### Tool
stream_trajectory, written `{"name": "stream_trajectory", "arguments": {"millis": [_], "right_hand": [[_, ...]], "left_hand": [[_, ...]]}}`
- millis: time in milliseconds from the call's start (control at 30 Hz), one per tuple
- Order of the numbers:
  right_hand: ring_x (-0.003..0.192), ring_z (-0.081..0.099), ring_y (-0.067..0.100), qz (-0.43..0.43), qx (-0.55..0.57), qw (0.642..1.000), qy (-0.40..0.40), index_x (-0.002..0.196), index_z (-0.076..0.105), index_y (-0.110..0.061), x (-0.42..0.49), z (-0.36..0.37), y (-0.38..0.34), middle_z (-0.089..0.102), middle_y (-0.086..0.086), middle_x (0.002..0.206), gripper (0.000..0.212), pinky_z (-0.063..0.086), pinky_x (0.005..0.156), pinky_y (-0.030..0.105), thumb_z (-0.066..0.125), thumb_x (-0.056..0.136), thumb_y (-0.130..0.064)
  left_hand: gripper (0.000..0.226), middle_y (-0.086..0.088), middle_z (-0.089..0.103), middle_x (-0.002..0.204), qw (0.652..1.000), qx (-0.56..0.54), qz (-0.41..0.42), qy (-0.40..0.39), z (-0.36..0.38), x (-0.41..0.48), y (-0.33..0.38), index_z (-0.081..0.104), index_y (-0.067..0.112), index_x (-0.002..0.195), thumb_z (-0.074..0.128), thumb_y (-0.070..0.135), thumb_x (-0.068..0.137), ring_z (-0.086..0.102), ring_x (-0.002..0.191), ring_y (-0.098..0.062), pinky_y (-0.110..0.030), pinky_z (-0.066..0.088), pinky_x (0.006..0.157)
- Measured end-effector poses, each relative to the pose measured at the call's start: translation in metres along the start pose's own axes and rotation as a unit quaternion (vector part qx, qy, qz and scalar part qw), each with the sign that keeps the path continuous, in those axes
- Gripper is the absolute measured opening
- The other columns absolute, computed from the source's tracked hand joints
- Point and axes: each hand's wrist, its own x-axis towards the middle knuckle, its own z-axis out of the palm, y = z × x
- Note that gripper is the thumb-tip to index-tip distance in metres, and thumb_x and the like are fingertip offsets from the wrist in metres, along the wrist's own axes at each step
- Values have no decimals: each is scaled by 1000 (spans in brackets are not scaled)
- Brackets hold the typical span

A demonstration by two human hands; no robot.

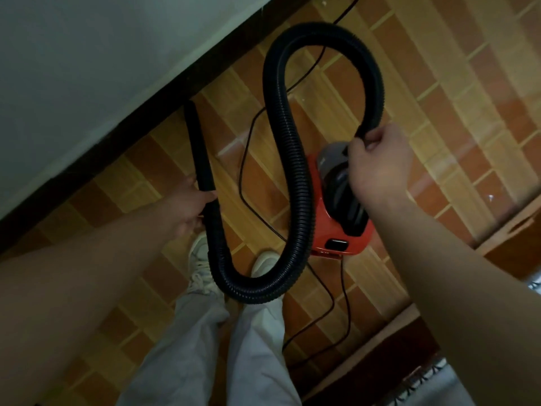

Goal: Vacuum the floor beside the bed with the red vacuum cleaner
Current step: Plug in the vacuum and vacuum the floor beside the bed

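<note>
red vacuum cleaner (328, 232) sits on the tiled floor (439, 83) near the bed (73, 68), its black hose (295, 159) looping between the right hand (377, 168), fingers curled round one end, and the left hand (187, 208), gripping the nozzle (194, 142) beside the bed.

Ribbed matt black hose (295, 177), glossy red plastic vacuum cleaner (333, 238), shiny tiled floor (439, 112).

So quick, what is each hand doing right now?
Left hand: closed, gripping the black nozzle tube.
Right hand: closed, gripping the ribbed hose.
</note>
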Motion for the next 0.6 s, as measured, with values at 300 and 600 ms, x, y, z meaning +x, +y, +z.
{"name": "stream_trajectory", "arguments": {"millis": [300,600], "right_hand": [[117,53,41,159,-102,974,-123,132,37,-6,0,24,58,45,18,130,57,51,92,50,65,90,-34],[95,67,33,279,105,948,-107,132,50,-17,5,41,74,66,11,111,45,58,85,46,49,99,-47]], "left_hand": [[65,-15,62,120,1000,-3,1,-7,5,4,-4,32,29,156,57,4,102,68,100,-32,-43,57,68],[66,-15,61,124,1000,7,1,-2,12,6,-6,30,30,157,55,3,102,64,116,-38,-47,58,78]]}}
